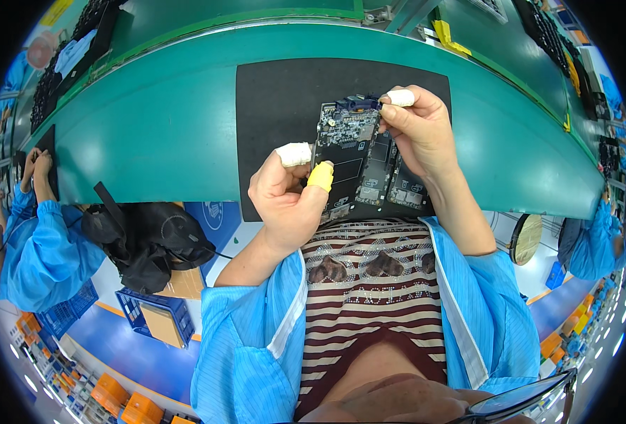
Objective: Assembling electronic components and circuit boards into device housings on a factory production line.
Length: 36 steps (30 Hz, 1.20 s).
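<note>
My left hand (287, 196) grips a dark circuit board (341, 157) by its left edge, thumb on the face. The board is raised and tilted above a black mat (276, 92). White tape wraps one left finger and yellow tape the thumb. Along the board's top edge sits a dark blue piece (357, 104). At its right end, my right hand (420, 127) is closed in a pinch, with white wrap on the index finger. Further circuit boards (406, 195) lie on the mat behind and right of the held one.
The mat lies on a green bench (164, 134). A yellow strip (451, 37) hangs at the far rail. Left are a black bag (154, 237), a blue crate (138, 311) and a co-worker in a blue sleeve (62, 240). Another person in blue (595, 247) is at the right.
</note>
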Each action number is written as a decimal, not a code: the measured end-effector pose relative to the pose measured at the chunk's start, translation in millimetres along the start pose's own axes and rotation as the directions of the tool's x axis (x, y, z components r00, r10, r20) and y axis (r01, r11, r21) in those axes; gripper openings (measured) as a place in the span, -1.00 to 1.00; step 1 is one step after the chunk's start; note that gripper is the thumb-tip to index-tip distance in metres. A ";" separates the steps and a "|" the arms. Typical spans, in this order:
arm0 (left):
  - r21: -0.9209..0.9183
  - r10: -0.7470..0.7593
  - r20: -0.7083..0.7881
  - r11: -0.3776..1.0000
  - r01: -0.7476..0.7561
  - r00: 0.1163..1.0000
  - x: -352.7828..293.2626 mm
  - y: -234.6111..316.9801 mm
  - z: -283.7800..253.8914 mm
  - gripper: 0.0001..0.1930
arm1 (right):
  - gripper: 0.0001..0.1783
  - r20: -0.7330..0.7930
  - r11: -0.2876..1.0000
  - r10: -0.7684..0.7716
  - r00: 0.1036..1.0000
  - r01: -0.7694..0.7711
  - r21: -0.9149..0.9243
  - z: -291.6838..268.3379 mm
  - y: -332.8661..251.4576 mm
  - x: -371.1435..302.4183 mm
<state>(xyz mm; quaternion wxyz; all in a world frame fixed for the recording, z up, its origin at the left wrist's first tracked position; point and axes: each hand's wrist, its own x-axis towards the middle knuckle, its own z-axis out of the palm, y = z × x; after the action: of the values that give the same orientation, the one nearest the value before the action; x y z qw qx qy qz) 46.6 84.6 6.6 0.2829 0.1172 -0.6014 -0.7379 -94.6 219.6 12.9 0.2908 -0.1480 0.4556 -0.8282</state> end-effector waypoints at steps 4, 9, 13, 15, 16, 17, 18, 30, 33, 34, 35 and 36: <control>0.003 0.010 0.008 1.000 -0.010 1.000 -1.0 -1.6 -1.9 -0.79 | -0.88 0.049 0.993 0.087 0.995 -0.091 0.080 -4.2 -2.0 2.7; 0.022 0.031 0.028 0.999 -0.032 0.999 -0.1 0.7 -1.8 -0.79 | -0.87 0.087 0.998 0.052 0.995 -0.054 0.023 -4.9 -7.2 4.4; 0.033 0.038 0.036 0.999 -0.039 0.999 -0.3 1.6 -1.5 -0.80 | -0.88 0.103 1.000 0.031 0.994 -0.031 -0.004 -7.5 -8.3 3.7; 0.032 0.031 0.036 0.999 -0.032 0.999 0.0 1.8 -1.2 -0.80 | -0.88 0.103 1.000 0.030 0.994 -0.029 -0.009 -7.7 -8.2 4.0; 0.029 0.023 0.036 0.999 -0.024 0.999 -0.1 1.9 -1.1 -0.80 | -0.88 0.103 0.999 0.031 0.994 -0.030 -0.016 -7.8 -8.0 3.9; 0.030 0.023 0.038 0.999 -0.024 0.999 -0.2 1.0 -1.5 -0.80 | -0.88 0.102 0.999 0.030 0.994 -0.029 -0.015 -8.4 -7.3 4.0; 0.018 0.012 0.030 1.000 -0.012 0.999 -0.2 -0.7 -2.2 -0.80 | -0.87 0.099 0.999 0.032 0.995 -0.030 -0.019 -9.2 -6.0 4.2; 0.091 0.012 0.026 0.996 -0.015 1.000 2.1 1.8 -5.7 -0.81 | -0.81 0.042 0.984 0.064 0.997 -0.056 -0.170 -9.3 -1.2 4.2; 0.143 0.032 0.019 0.989 -0.035 0.999 1.2 -0.9 -7.0 -0.82 | -0.84 0.046 0.977 0.049 0.998 -0.038 -0.210 -8.9 -1.3 3.7; 0.168 0.048 0.015 0.985 -0.050 0.999 1.0 -2.0 -7.5 -0.83 | -0.85 0.043 0.976 0.036 0.998 -0.026 -0.217 -8.3 -1.6 3.3; 0.168 0.047 0.014 0.985 -0.049 0.999 1.0 -1.5 -7.2 -0.83 | -0.85 0.043 0.976 0.037 0.998 -0.027 -0.217 -8.1 -1.6 2.9; 0.167 0.051 0.010 0.985 -0.052 0.999 1.1 -0.6 -6.5 -0.83 | -0.84 0.043 0.974 0.029 0.999 -0.019 -0.226 -8.0 -1.7 2.3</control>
<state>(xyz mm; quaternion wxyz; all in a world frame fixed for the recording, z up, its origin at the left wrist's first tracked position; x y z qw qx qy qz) 48.9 78.7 4.5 0.2891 0.1227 -0.6649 -0.6777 -101.1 224.2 10.0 0.2924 -0.1935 0.5414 -0.7642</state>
